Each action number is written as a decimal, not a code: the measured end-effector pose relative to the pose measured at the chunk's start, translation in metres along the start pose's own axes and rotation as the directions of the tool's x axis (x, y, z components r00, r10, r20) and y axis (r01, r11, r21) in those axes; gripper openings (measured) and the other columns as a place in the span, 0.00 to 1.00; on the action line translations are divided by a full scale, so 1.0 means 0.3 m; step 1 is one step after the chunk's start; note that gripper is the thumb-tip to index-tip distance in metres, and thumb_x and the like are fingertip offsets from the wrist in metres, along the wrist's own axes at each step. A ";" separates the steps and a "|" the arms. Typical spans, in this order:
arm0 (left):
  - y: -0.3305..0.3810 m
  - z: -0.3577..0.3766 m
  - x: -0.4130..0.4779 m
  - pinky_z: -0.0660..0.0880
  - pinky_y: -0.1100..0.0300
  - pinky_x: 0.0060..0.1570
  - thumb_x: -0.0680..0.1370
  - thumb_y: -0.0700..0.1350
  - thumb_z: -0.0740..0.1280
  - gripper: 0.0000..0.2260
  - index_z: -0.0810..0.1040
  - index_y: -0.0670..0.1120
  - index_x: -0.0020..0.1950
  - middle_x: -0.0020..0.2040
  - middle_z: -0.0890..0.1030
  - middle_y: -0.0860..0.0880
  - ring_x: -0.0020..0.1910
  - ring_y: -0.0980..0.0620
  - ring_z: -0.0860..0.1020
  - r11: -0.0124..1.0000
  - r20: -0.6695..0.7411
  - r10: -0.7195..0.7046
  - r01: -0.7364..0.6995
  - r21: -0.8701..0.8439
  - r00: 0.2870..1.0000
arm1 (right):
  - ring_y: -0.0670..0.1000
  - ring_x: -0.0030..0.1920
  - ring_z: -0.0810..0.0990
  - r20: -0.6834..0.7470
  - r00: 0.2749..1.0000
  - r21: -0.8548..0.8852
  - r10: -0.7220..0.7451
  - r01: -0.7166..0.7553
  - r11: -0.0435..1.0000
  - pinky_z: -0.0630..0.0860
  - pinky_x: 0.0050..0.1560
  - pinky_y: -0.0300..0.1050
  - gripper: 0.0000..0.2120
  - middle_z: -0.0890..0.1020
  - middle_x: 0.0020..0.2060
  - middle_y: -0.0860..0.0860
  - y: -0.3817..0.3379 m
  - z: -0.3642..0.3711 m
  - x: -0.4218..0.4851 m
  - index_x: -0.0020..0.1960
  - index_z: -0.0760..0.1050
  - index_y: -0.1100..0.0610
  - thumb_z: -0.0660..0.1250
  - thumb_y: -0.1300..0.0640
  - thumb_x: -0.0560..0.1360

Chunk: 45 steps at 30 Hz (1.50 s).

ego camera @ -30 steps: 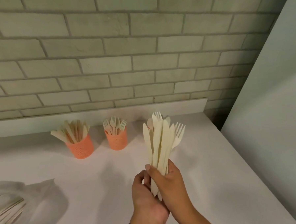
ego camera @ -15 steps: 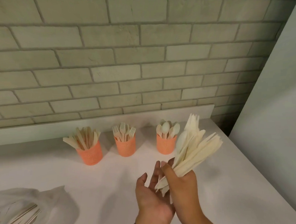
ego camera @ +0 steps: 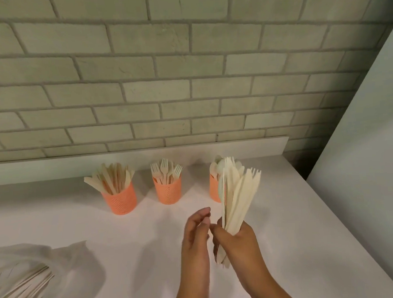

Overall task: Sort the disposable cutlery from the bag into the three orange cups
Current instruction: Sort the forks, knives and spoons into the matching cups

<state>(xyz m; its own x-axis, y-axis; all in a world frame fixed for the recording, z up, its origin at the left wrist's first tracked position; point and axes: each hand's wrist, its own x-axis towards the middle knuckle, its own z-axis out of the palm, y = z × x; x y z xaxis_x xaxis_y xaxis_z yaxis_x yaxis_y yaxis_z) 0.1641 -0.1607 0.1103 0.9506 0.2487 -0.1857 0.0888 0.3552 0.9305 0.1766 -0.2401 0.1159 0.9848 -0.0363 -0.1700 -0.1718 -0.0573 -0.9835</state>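
**Cutlery bundle in right hand, sorting partway done**

Cutlery bundle [ego camera: 236, 197] held upright in right hand [ego camera: 238, 244], fist closed around the handle ends, tips fanned above, mixed knives and forks visible. Left hand [ego camera: 195, 237] just beside, empty, fingers loosely curled, fingertips near the bundle's base, not clearly touching it. Three orange cups along back of white bench [ego camera: 286, 235]: knife cup [ego camera: 119, 200] left, fork cup [ego camera: 168, 191] middle, spoon cup [ego camera: 214, 190] right, partly hidden behind the bundle. Clear bag [ego camera: 27, 276] at lower left, more cutlery inside. Well apart from cups.

Likely step: picking single pieces out of the bundle by type.

Risks, judged: thin smooth pieces stacked flat, so pulling one could drag neighbours out and scatter them on bench. Loosened fist could drop the whole fan. Knife and fork handles look alike at the base, so wrong-cup drop possible if picked from the bottom. Cups light and top-heavy with contents leaning out; nudge on insertion could tip one.
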 end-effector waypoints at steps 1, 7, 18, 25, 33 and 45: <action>0.009 -0.017 0.005 0.71 0.67 0.47 0.76 0.47 0.65 0.04 0.79 0.55 0.46 0.46 0.81 0.58 0.50 0.57 0.78 0.984 0.030 0.125 -0.128 0.124 0.992 | 0.51 0.21 0.72 0.004 1.000 -0.042 -0.002 0.002 0.999 0.70 0.24 0.39 0.10 0.73 0.20 0.55 0.004 -0.004 0.000 0.35 0.70 0.63 0.66 0.62 0.73; 0.023 -0.040 0.017 0.68 0.75 0.41 0.62 0.58 0.74 0.10 0.80 0.57 0.39 0.42 0.79 0.60 0.44 0.57 0.76 0.671 0.218 0.360 -0.414 0.615 0.907 | 0.45 0.29 0.78 -0.051 0.998 0.032 0.033 -0.032 0.999 0.74 0.29 0.38 0.11 0.76 0.28 0.51 0.037 0.021 0.005 0.37 0.72 0.58 0.61 0.68 0.75; 0.088 -0.056 0.044 0.76 0.69 0.35 0.64 0.35 0.77 0.09 0.84 0.48 0.37 0.33 0.84 0.49 0.32 0.56 0.81 0.913 0.122 0.063 -0.106 0.394 0.991 | 0.43 0.40 0.83 0.197 0.978 -0.136 -0.073 0.101 0.986 0.77 0.39 0.35 0.23 0.85 0.39 0.45 0.051 0.021 0.013 0.49 0.71 0.49 0.75 0.64 0.60; 0.120 -0.115 0.078 0.79 0.62 0.41 0.70 0.31 0.70 0.08 0.85 0.42 0.42 0.39 0.85 0.44 0.38 0.48 0.84 0.949 0.188 0.010 -0.068 0.307 0.982 | 0.37 0.42 0.81 0.404 0.907 -0.059 -0.123 0.160 0.985 0.76 0.39 0.33 0.28 0.83 0.41 0.39 0.005 -0.011 0.014 0.56 0.70 0.46 0.76 0.47 0.59; 0.142 -0.111 0.062 0.79 0.59 0.42 0.74 0.30 0.64 0.13 0.86 0.43 0.42 0.44 0.85 0.42 0.43 0.46 0.84 0.996 0.285 -0.004 -0.020 0.082 0.959 | 0.40 0.32 0.78 0.281 0.950 0.017 -0.134 0.135 0.991 0.71 0.32 0.31 0.24 0.80 0.32 0.42 0.015 -0.012 0.004 0.54 0.74 0.54 0.62 0.37 0.69; 0.233 -0.412 0.442 0.79 0.64 0.31 0.74 0.39 0.69 0.08 0.82 0.42 0.51 0.40 0.82 0.46 0.27 0.62 0.77 0.919 -0.401 0.308 -0.161 0.361 0.863 | 0.50 0.22 0.65 0.175 0.984 0.034 -0.032 0.026 0.999 0.63 0.27 0.40 0.11 0.66 0.24 0.52 0.058 -0.033 0.090 0.45 0.69 0.60 0.61 0.52 0.79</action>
<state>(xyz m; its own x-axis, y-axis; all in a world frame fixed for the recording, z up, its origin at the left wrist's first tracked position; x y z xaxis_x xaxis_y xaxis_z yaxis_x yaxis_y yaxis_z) 0.2596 0.0083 0.1117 0.7284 0.6852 0.0003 0.0358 -0.0385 0.9986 0.1999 -0.2519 0.0950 0.9791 0.1408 -0.1468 -0.1449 -0.0241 -0.9892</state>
